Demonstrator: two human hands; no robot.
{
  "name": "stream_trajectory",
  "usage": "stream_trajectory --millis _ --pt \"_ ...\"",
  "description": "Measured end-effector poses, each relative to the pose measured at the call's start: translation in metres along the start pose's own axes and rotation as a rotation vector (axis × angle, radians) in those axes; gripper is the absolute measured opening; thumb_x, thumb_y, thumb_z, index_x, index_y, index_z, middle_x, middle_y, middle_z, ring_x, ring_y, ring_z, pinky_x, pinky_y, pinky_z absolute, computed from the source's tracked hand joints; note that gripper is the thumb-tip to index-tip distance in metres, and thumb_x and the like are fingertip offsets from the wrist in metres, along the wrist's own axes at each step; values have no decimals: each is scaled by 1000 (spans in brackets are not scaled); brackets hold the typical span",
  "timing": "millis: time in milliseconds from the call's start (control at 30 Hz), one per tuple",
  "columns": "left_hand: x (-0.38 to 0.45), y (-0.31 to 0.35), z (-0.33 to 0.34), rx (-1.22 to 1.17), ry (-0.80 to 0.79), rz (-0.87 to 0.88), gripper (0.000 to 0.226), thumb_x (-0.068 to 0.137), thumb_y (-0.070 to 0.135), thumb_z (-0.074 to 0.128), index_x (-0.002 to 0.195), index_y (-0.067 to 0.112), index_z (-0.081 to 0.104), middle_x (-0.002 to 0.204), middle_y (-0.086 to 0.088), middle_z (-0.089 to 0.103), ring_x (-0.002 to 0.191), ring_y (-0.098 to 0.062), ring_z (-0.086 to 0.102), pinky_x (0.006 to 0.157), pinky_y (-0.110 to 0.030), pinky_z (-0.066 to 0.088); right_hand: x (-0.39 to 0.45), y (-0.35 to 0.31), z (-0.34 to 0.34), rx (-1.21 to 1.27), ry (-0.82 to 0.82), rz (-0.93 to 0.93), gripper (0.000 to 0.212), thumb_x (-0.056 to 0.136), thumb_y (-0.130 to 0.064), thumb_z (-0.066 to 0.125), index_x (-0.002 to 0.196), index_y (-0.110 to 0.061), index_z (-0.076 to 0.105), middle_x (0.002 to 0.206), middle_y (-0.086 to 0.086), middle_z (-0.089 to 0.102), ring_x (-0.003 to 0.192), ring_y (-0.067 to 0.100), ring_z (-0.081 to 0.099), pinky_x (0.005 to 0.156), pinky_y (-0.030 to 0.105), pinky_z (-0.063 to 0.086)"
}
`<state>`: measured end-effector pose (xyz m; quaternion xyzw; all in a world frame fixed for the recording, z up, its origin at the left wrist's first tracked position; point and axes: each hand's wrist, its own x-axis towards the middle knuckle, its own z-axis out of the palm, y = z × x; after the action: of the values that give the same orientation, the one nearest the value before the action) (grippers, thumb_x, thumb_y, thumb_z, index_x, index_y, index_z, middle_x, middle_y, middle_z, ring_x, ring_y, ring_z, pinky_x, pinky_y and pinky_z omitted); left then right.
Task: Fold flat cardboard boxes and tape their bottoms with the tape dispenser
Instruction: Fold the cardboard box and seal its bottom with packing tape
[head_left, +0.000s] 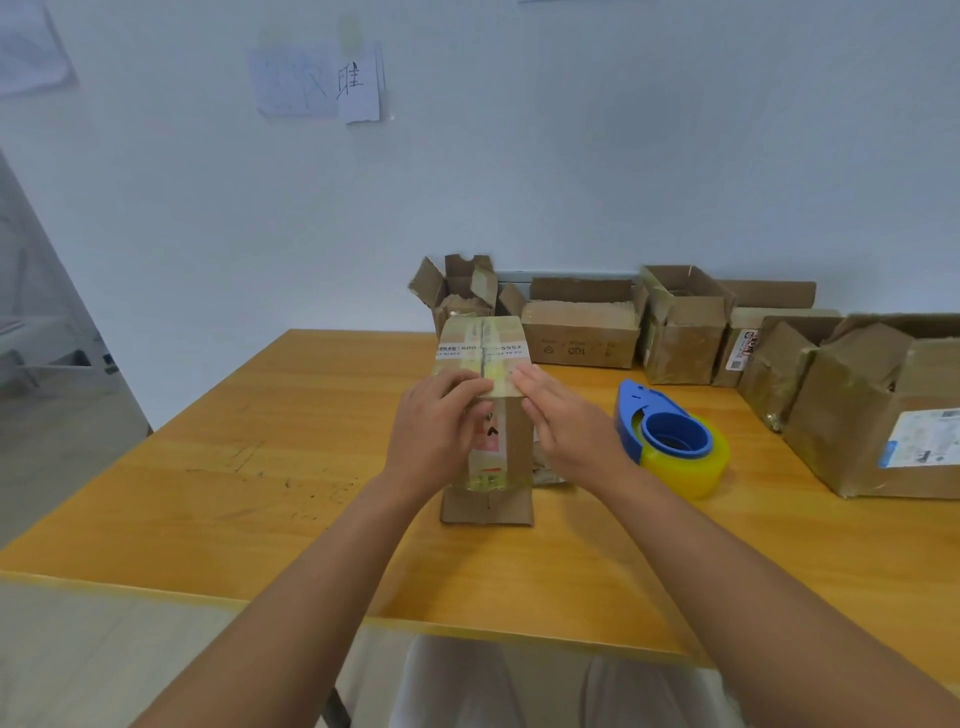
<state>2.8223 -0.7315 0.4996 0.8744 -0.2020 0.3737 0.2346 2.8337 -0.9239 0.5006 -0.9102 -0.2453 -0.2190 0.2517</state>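
Observation:
A small cardboard box (483, 348) stands upright on the wooden table (260, 457), its taped flaps facing up with a seam down the middle. My left hand (434, 431) presses against the box's near top edge, fingers curled onto the tape. My right hand (566, 421) lies flat and open against the box's right side, fingers together and pointing to the top corner. The blue tape dispenser (670, 436) with a yellowish roll rests on the table just right of my right hand, untouched.
Several folded, worn cardboard boxes line the back and right of the table, such as one (579, 325) by the wall and a large one (883, 415) at the right. The table's near edge (363, 618) runs close to my body.

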Motion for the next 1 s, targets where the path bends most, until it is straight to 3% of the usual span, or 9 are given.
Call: stream_trajectory --millis 200,333,433,567,633,767,867,1000 --pt "5 4 -5 -10 -31 -22 20 89 14 70 109 13 74 108 -3 69 100 -27 61 85 -39 43 -5 4 0 67 51 59 44 106 -27 45 149 -19 44 155 -4 41 139 15 44 106 33 44" --pt "5 -6 -12 -15 -112 -27 40 95 22 65 132 12 60 131 -7 59 120 -25 50 97 -33 39 -2 4 -3 -15 42 36 42 105 -29 45 147 -21 48 153 -6 45 133 18 51 98 37 51" --pt "0 -19 -21 -48 -95 -89 37 96 23 63 131 13 62 137 -8 54 126 -23 45 100 -32 40 -3 7 -8 -27 11 38 43 106 -30 43 148 -23 46 154 -9 42 136 16 47 102 36 48" --pt "-5 -20 -23 -25 -76 -85 25 94 15 65 117 7 71 121 -9 64 113 -27 57 88 -37 50 -3 1 -9 -11 6 47 41 106 -28 43 147 -22 48 154 -7 43 138 15 45 105 34 45" --pt "-1 -19 -25 16 -87 -71 26 94 16 64 118 6 70 121 -9 64 113 -28 56 91 -37 48 -2 -1 -11 4 -4 66 41 106 -28 44 146 -22 49 153 -7 44 138 16 45 107 35 44" --pt "4 -11 -20 38 -231 31 48 92 31 66 136 12 57 140 -8 51 128 -27 43 107 -42 37 -2 -4 -17 -51 -16 53 41 106 -29 44 146 -23 49 153 -9 44 136 15 47 105 36 45" --pt "7 -3 -12 31 -204 21 41 91 24 69 131 17 63 136 -3 58 128 -25 49 105 -39 34 -2 -6 -16 -60 -29 63 42 106 -31 42 147 -23 48 154 -9 43 137 14 47 104 36 45" --pt "4 -4 -12 16 -140 -36 39 92 24 67 130 18 64 135 1 61 124 -23 52 99 -38 40 -1 -5 -10 78 -42 157 56 105 -38 43 156 -20 29 161 -3 32 145 18 35 111 36 36"
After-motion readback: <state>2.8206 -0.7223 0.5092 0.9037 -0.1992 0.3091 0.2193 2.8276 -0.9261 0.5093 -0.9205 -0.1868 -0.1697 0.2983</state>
